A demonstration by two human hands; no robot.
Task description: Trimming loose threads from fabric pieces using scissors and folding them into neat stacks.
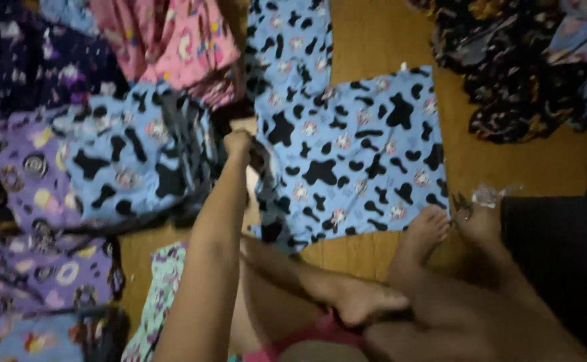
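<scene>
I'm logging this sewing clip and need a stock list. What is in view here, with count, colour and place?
Cow-print fabric piece: one, blue with black patches, flat at centre.
Cow-print stack: one, same blue, left of centre.
Pink print fabric: one, top left.
Purple print fabrics: several, far left.
Dark print fabrics: a heap, top right.
Mint print fabric: one, bottom left.
Wooden floor: brown.
Left hand: gripping the flat piece's left edge.
Right hand: at its lower right corner; hold unclear.
Bare feet: two, at the bottom edge.

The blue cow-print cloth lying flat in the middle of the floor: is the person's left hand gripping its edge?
Yes: the left hand is closed on the left edge of the blue cow-print cloth.
</scene>
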